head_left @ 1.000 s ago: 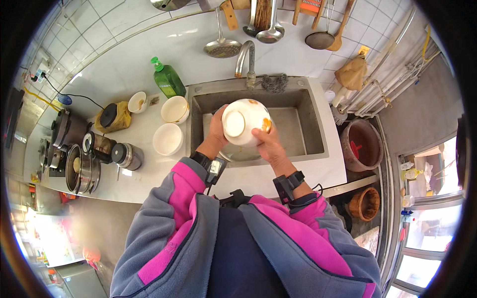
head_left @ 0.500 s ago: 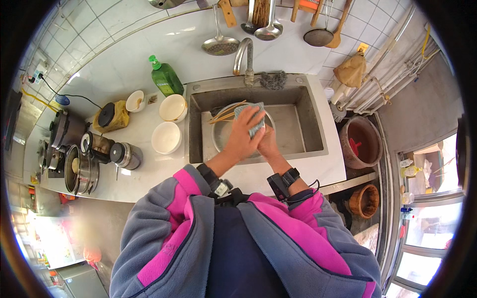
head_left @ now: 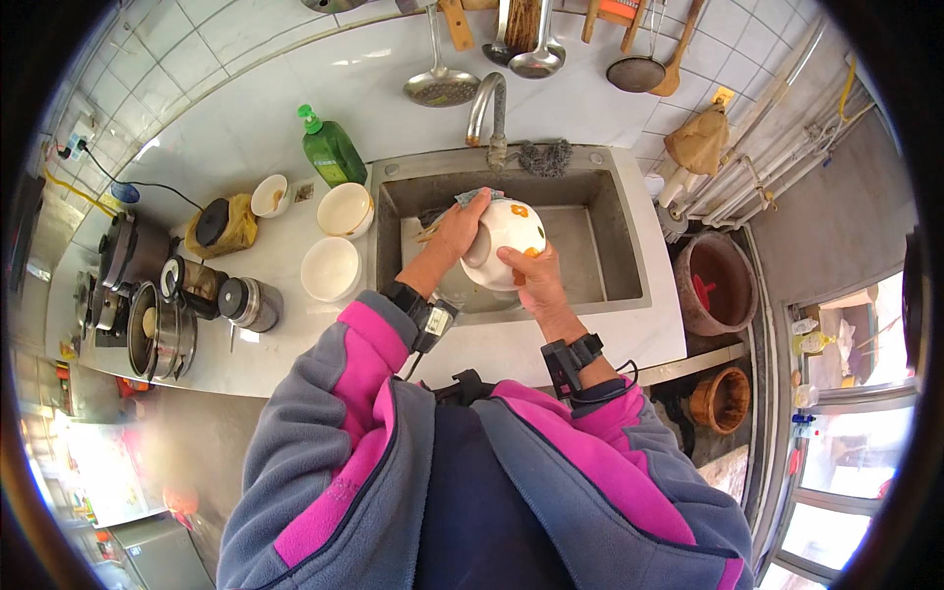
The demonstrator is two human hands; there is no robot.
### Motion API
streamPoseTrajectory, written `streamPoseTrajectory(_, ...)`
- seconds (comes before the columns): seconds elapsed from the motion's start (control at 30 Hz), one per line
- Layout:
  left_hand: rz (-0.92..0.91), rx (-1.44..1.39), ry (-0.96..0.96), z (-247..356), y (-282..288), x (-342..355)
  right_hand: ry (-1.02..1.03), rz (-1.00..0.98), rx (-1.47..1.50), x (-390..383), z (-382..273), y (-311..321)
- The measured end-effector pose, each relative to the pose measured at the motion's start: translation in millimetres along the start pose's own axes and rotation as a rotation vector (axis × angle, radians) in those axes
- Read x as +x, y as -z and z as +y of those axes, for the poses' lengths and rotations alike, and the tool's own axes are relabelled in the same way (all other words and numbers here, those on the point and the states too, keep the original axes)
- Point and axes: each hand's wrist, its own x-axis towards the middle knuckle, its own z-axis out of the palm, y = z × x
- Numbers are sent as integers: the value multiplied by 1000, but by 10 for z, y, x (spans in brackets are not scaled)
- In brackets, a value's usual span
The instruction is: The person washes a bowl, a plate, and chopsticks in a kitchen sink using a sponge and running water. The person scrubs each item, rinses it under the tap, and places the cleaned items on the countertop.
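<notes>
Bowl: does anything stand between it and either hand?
A grey-blue cloth shows at the left hand, seemingly partly between that hand and the bowl. Nothing visible separates the right hand from the bowl; they touch.

White tiled wall (head_left: 189,49), pale countertop (head_left: 251,364), greyish floor (head_left: 211,442), bright framed windows (head_left: 836,452) at right.
</notes>
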Motion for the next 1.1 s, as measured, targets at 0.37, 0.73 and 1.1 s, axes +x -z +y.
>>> streamPoseTrajectory(0.37, 50, 503, -756, -70, -331, -476, 31, 58, 316, 110, 3, 108)
streamPoseTrajectory(0.73, 61, 853, -763, 76, 49, -737, -35, 48, 252, 127, -133, 141)
streamPoseTrajectory(1.1, -44, 440, -682, 162, -204, -590, -142, 76, 433, 191, -31, 208)
